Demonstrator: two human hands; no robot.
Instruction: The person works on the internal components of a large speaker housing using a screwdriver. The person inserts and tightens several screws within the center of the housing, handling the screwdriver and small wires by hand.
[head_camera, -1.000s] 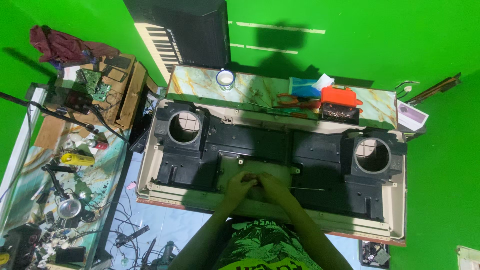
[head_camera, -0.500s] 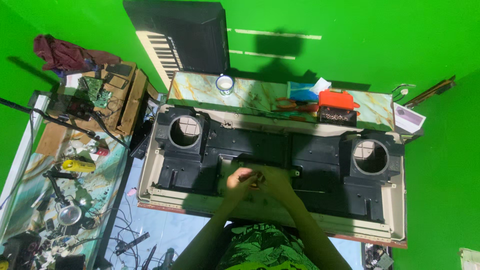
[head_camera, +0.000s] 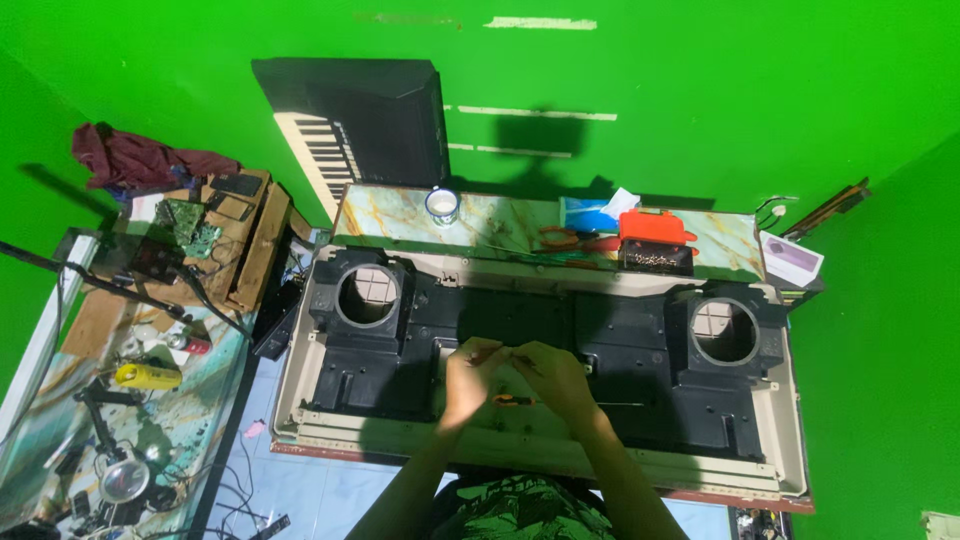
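While our left hand (head_camera: 470, 368) and right hand (head_camera: 553, 377) meet over the middle of the large beige-and-black plastic casing with two round openings (head_camera: 540, 340), their fingers pinch together on something too small to tell; a small orange-handled screwdriver (head_camera: 512, 400) lies on the casing just beneath them.

Electronics repair workshop: circuit boards (head_camera: 195, 225), opened keyboard casing (head_camera: 540, 370), tools, green walls.

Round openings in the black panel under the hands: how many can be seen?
2: left round opening near the panel's left end, right round opening near its right end. None seems hidden.
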